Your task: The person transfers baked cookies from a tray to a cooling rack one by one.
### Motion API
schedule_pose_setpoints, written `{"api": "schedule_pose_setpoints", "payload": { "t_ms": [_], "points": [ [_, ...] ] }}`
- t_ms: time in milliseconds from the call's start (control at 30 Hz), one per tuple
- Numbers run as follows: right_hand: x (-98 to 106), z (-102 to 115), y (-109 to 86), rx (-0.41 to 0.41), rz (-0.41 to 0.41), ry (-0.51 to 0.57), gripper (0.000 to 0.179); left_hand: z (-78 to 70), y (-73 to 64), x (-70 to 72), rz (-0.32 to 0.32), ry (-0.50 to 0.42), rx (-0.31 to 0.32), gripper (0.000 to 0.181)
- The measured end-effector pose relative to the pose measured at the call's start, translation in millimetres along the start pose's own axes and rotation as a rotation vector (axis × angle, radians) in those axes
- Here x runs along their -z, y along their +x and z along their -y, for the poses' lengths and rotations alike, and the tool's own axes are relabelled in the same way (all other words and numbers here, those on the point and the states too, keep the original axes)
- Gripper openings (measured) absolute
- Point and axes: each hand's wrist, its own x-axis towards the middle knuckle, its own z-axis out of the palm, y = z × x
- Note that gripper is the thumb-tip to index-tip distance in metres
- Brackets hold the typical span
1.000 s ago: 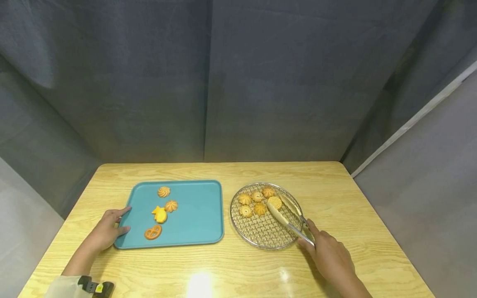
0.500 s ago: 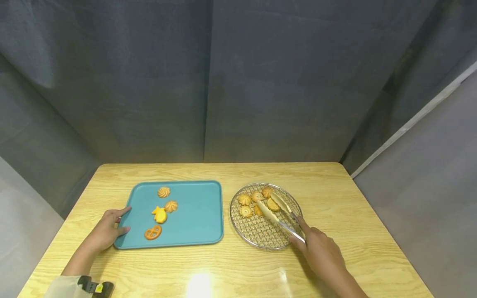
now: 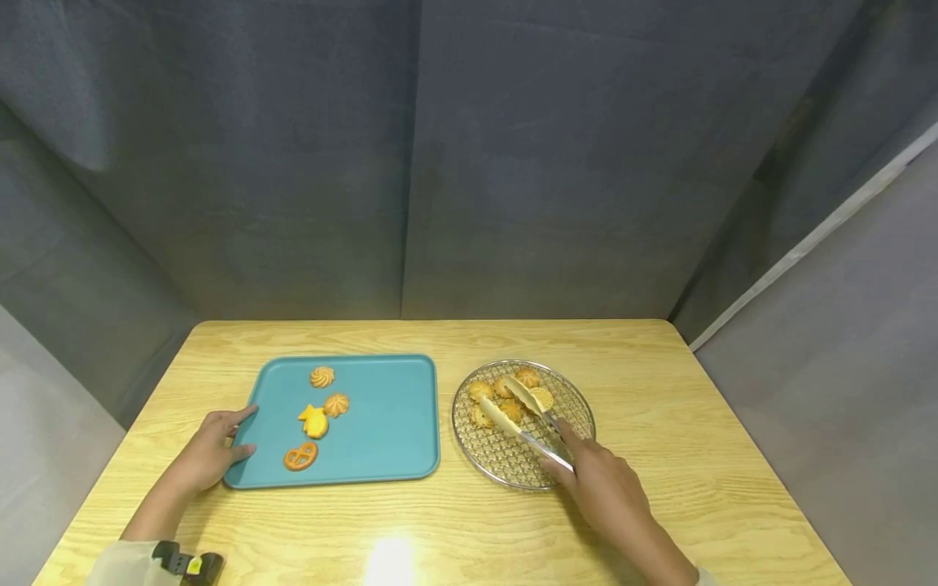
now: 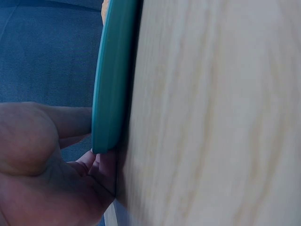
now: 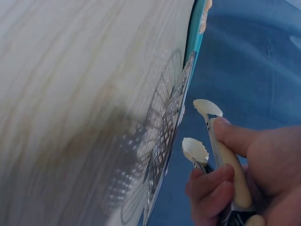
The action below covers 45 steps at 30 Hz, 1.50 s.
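My right hand (image 3: 607, 492) grips metal tongs (image 3: 504, 420) with pale scalloped tips. The tongs' arms stand apart over the cookies on a round wire rack (image 3: 506, 465); nothing is visible between the tips in the right wrist view. Several golden cookies sit there, among them a round dotted biscuit (image 3: 543, 396) and a fluted cookie (image 3: 512, 409), partly covered by the tongs. At the left, my left hand (image 3: 203, 456) holds the edge of a teal tray (image 3: 388, 431), thumb on top. In the left wrist view some fingers (image 4: 106, 165) reach beneath the tray's edge.
On the tray lie a pretzel (image 3: 300, 456), a yellow fish-shaped biscuit (image 3: 315, 422), a swirl cookie (image 3: 322, 377) and a fluted cookie (image 3: 336, 404). Bare wood of the table (image 3: 366, 521) shows in front of tray and rack. Grey curtains (image 3: 513, 163) hang behind and beside the table.
My right hand has moved left with the tongs, from around the round dotted biscuit to the cookies further left on the rack. Left hand and tray stay put.
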Motion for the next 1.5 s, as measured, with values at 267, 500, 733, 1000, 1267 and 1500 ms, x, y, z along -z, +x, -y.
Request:
{"api": "schedule_pose_setpoints", "payload": {
  "t_ms": [267, 500, 733, 1000, 1267, 1500],
  "points": [
    [-8, 16, 6.8, 0.055, -0.025, -0.007, 0.071, 0.9, 0.0, -1.3, -0.003, 0.006, 0.01, 0.065],
    [-15, 30, 13.3, 0.096, -0.049, -0.003, 0.073, -0.6, 0.3, -0.3, -0.002, 0.006, 0.011, 0.065],
    [-21, 43, 19.9, 0.149, -0.062, 0.013, 0.07, -1.5, 0.1, -0.3, -0.004, 0.012, 0.011, 0.065],
    [-26, 56, 28.4, 0.154, -0.069, 0.015, 0.071, -2.6, -0.5, 0.4, -0.001, 0.011, 0.01, 0.065],
    [-33, 70, 37.7, 0.173, -0.042, 0.029, 0.07, -2.4, -0.7, 0.1, 0.0, 0.009, 0.018, 0.065],
    [-40, 82, 45.2, 0.19, -0.012, 0.043, 0.073, -2.6, -0.6, -0.3, -0.005, 0.011, 0.015, 0.065]
  ]
}}
